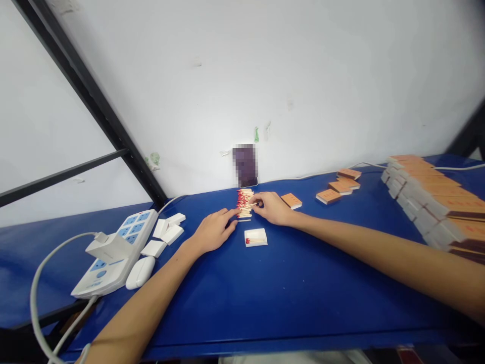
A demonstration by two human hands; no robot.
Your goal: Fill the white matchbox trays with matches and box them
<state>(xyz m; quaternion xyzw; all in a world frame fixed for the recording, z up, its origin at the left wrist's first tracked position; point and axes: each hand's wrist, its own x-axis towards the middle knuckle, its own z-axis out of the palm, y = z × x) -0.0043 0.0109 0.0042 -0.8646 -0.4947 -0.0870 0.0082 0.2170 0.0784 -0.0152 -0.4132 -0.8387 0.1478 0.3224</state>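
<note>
A pile of red-headed matches (244,199) lies on the blue table in front of me, the heads toward the left. My right hand (273,207) is at the pile's right side, thumb and fingertips pinched on matches. At the pile's left edge, my left hand (215,230) has its fingers stretched out, the tips touching or close to the match heads. One loose match (244,220) lies just below the pile. Nearer to me is a small white matchbox tray (261,233) with a few matches in it. An orange matchbox cover (291,200) lies behind my right hand.
Several matchboxes (338,187) lie at the back right, beside a large stack of matchboxes (435,197). On the left are white trays (172,233), a white earbud case (140,273) and a power strip (142,227) with a cable. A phone-like dark object (245,164) leans on the wall.
</note>
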